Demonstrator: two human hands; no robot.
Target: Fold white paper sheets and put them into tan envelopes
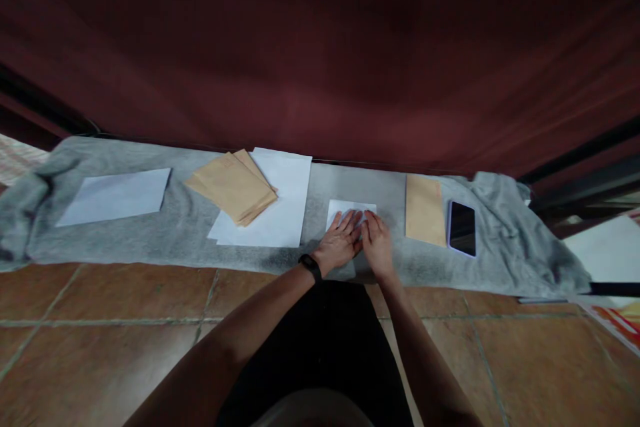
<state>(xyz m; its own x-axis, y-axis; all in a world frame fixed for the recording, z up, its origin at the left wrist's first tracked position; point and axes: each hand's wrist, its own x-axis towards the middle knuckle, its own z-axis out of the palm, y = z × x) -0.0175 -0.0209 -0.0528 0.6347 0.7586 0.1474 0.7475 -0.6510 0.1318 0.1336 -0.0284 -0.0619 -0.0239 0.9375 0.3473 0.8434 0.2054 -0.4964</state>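
A small white sheet of paper (351,205), which looks folded, lies on the grey cloth in front of me. My left hand (341,240), with a black band at the wrist, rests flat on it, fingers spread. At the paper's right edge, my right hand (377,243) has its fingers bent and pressed together on the sheet. Both hands cover much of the paper, and their fingertips nearly meet. To the left, a stack of brown envelopes (233,190) lies on larger white sheets (285,207). A single brown envelope (425,210) lies right of my hands.
A phone (463,228) lies face up beyond the single envelope. Another white sheet (117,195) is at the far left. The grey cloth (150,240) covers a long, narrow surface, bunched at both ends. Dark red fabric (320,80) hangs behind it; floor tiles (115,347) show below.
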